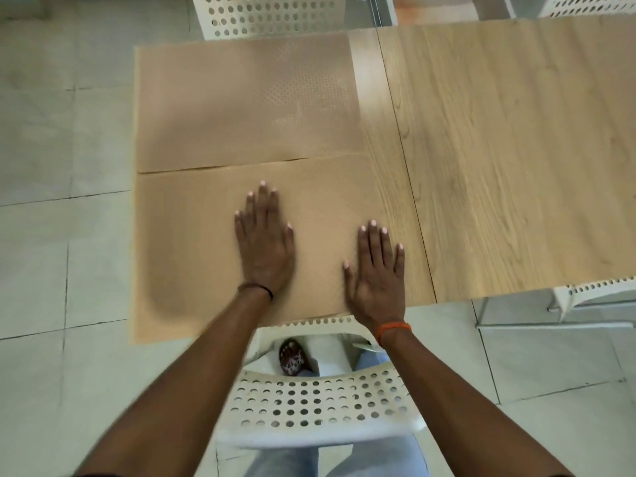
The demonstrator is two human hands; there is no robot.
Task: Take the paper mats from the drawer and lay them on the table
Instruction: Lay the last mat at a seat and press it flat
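two paper mats (247, 101) on table (499, 149)

Table (499, 149): pale wood-grain top, smooth with a low sheen, a thin dark seam across it. Near paper mat (192, 242) and far paper mat (213, 108): tan kraft-like paper, matt, the far one showing a faint embossed dot pattern where light catches it. Chair (309, 404): cream moulded plastic, perforated with round holes, slightly glossy; floor (44, 256): pale tiles, smooth and dull, with dark grout lines.
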